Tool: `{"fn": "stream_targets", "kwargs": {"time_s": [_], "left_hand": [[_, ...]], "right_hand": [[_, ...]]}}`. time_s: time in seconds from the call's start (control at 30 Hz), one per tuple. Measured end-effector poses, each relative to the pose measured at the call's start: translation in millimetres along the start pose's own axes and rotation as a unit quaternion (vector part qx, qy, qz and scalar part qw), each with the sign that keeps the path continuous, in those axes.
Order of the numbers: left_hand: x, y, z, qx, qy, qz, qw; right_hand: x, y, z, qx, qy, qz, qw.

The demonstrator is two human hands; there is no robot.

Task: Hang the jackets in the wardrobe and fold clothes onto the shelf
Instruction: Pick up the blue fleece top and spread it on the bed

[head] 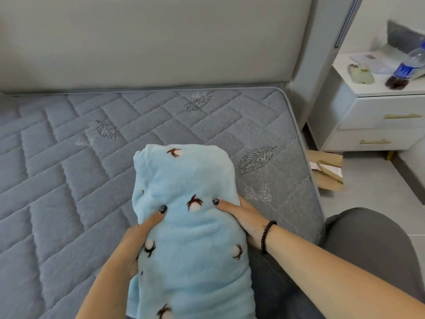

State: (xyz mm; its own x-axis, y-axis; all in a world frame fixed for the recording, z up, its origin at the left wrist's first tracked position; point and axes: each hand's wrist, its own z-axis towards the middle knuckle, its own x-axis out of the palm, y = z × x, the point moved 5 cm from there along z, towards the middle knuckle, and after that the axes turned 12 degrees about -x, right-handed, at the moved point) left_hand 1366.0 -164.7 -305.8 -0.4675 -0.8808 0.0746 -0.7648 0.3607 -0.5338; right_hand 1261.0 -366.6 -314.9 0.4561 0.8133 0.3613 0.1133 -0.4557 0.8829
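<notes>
Quilted grey mattress (96, 180) under folded light-blue fleece garment (188, 180)

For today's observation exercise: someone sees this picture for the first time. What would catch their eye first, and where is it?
The light blue fleece bundle in the lower middle stands out first, gripped by the left hand and the right hand on either side. Behind it lies a grey quilted mattress. At the far right, a bottle with a blue label sits on a white nightstand.

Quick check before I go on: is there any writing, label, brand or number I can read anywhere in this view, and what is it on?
None can be read.
Bottle on the nightstand: blue label with white marks, too blurred to read.
Papers behind it: grey print, too small to read.
Light blue fleece garment: printed motifs only, no text.
</notes>
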Motion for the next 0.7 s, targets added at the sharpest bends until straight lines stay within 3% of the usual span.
{"fn": "stream_targets", "kwargs": {"time_s": [0.1,0.13,0.23,0.33,0.5,0.7], "left_hand": [[14.7,-10.1,-16.4,0.08,0.047,-0.048,0.995],[22.7,-12.5,-13.9,0.07,0.107,-0.083,0.988],[59.4,-20.3,-38.0,0.119,0.144,-0.024,0.982],[118.8,-31.0,-53.7,0.101,0.133,-0.007,0.986],[211.4,-62.3,-84.8,0.168,0.184,0.043,0.968],[344.5,-70.9,-118.2,0.172,0.274,0.118,0.939]], "right_hand": [[-13.5,20.7,-11.7,-0.028,-0.019,-0.002,0.999],[-20.1,29.7,-17.2,-0.037,-0.024,-0.005,0.999],[-44.9,65.8,-36.2,-0.071,-0.045,-0.02,0.996],[-75.5,108.5,-61.4,-0.113,-0.075,-0.026,0.99],[-135.9,175.5,-119.2,-0.186,-0.146,-0.047,0.97],[-223.6,229.1,-195.9,-0.232,-0.243,-0.044,0.941]]}}
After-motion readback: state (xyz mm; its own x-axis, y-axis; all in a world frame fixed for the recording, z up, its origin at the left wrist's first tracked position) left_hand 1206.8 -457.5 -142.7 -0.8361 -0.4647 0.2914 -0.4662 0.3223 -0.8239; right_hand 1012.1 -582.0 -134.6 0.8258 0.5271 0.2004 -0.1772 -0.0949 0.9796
